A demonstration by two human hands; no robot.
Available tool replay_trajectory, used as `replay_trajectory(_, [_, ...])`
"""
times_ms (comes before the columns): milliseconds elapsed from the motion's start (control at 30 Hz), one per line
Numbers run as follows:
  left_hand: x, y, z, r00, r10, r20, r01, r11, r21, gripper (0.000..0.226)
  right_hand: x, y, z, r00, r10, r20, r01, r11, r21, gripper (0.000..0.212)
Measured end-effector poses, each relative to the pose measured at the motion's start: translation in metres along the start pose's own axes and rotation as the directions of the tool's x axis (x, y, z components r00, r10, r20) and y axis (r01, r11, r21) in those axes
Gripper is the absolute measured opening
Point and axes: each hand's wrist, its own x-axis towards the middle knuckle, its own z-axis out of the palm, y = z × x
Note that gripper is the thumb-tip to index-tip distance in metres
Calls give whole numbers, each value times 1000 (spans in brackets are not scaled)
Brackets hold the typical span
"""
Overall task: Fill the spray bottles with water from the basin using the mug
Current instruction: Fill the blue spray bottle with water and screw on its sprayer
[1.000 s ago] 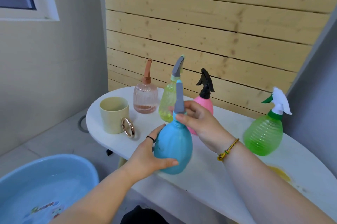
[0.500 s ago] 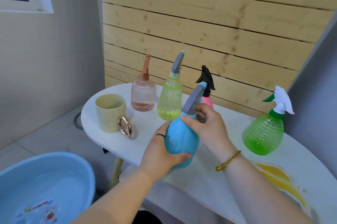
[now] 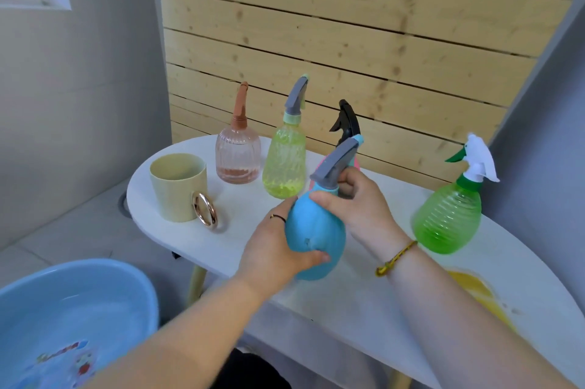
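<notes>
Tilting bottle: the blue spray bottle point(image 3: 316, 230) is a round-bellied, opaque light-blue vessel with a teal collar and a grey trigger head point(image 3: 335, 163); the head is seated on the neck and leans up and to the right.
Bottle position: over the near edge of the white worktop point(image 3: 348, 300), in front of the row of other bottles; whether its base touches the surface cannot be told.
Left grip: the left hand point(image 3: 272, 258) is clenched round the lower belly, thumb laid across the front and fingers wrapped behind; a dark ring shows on one finger.
Right grip: the right hand point(image 3: 361, 211) is curled round the neck just under the trigger head, thumb across the collar; a yellow cord bracelet sits on the wrist.
Mug: the pale yellow mug point(image 3: 177, 189) stands upright at the left end of the worktop, gold ring handle towards the camera, apart from both hands.
Basin: the light-blue basin point(image 3: 139, 287) sits low at the left, below the worktop, with a printed picture on its bottom.
Other bottles: a ribbed pink bottle point(image 3: 238, 160), a yellow-green bottle point(image 3: 284, 167), a black-headed bottle point(image 3: 346, 121) partly hidden behind the blue one, and a green bottle point(image 3: 448, 220) with a white head, all upright.
</notes>
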Motion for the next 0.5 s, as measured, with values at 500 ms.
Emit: replay_trajectory(500, [-7,-3,2,999,1,32,2,995,-98,72,-4,8,-5,992,17,-126,-12,999,33,17])
